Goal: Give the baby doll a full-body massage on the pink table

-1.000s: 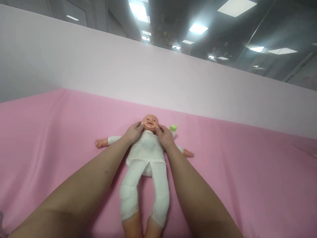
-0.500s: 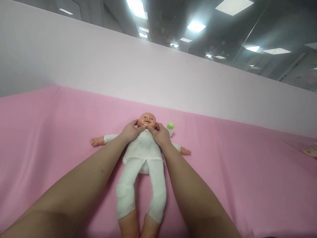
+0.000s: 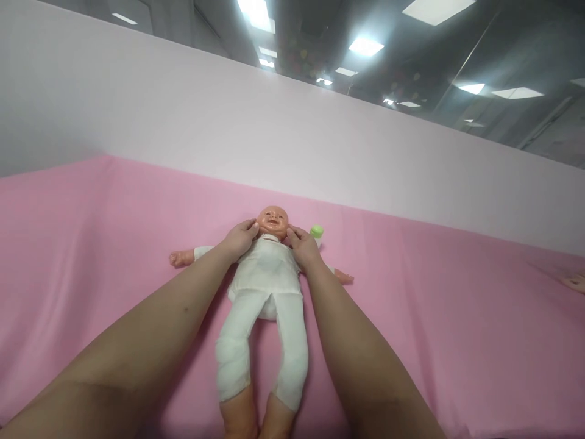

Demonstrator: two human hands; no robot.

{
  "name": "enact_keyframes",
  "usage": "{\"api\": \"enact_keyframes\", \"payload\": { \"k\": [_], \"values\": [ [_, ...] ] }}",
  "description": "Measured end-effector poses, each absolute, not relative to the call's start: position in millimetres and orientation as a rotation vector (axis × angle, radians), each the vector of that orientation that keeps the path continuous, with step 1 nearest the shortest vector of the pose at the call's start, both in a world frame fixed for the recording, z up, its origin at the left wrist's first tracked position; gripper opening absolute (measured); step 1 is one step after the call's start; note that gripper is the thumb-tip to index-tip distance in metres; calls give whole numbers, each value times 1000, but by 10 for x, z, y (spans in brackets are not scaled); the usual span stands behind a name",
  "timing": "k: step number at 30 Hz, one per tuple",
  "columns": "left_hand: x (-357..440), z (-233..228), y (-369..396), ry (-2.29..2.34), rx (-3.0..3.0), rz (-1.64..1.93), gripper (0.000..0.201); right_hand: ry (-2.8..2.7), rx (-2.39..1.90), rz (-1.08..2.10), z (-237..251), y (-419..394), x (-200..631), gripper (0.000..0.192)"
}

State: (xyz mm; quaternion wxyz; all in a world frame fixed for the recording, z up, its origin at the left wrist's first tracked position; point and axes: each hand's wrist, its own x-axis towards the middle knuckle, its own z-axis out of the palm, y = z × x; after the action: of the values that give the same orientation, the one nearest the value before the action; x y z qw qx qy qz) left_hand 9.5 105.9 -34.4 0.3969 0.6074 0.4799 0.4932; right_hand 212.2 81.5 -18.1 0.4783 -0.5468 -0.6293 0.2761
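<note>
A baby doll (image 3: 269, 268) with a white cloth body lies face up on the pink sheet, its arms spread and its legs towards me. At one side of its hard plastic head, my left hand (image 3: 241, 239) is closed, thumb and fingers pinched together at the ear. My right hand (image 3: 302, 245) pinches at the opposite ear in the same way. The ears themselves are hidden by my fingers. Just beyond my right hand stands a small bottle with a green cap (image 3: 317, 231), its lower part mostly covered by the hand.
Pink sheeting (image 3: 411, 317) covers the surface, with a few folds. Behind it rises a white panel (image 3: 292, 134), topped by glass that shows ceiling lights. At the far right edge, part of another doll-like, skin-coloured thing (image 3: 574, 281) shows.
My thumbs have moved from under the doll's chin outwards to the sides of its head, baring the chin and neck. Both hands are further apart. The doll lies in nearly the same place.
</note>
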Motion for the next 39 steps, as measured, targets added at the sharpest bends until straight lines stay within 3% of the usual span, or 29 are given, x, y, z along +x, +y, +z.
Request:
{"api": "enact_keyframes", "payload": {
  "k": [4, 11, 21, 32, 39],
  "values": [
    [86, -321, 1057, 1126, 1523, 1213, 59, -1553, -1377, 643, -162, 774, 2078, 48],
    [106, -186, 920, 1370, 1813, 1082, 62, -1616, -1610, 453, -134, 706, 1963, 73],
    [121, -176, 911, 1399, 1872, 1094, 46, -1699, -1582, 396, -189, 745, 2025, 48],
    [118, -239, 934, 1432, 1804, 1162, 52, -1765, -1538, 217, -208, 726, 1997, 46],
    [135, -206, 916, 1474, 1795, 1196, 50, -1887, -1397, -120, -114, 592, 2201, 39]
  ]
}}
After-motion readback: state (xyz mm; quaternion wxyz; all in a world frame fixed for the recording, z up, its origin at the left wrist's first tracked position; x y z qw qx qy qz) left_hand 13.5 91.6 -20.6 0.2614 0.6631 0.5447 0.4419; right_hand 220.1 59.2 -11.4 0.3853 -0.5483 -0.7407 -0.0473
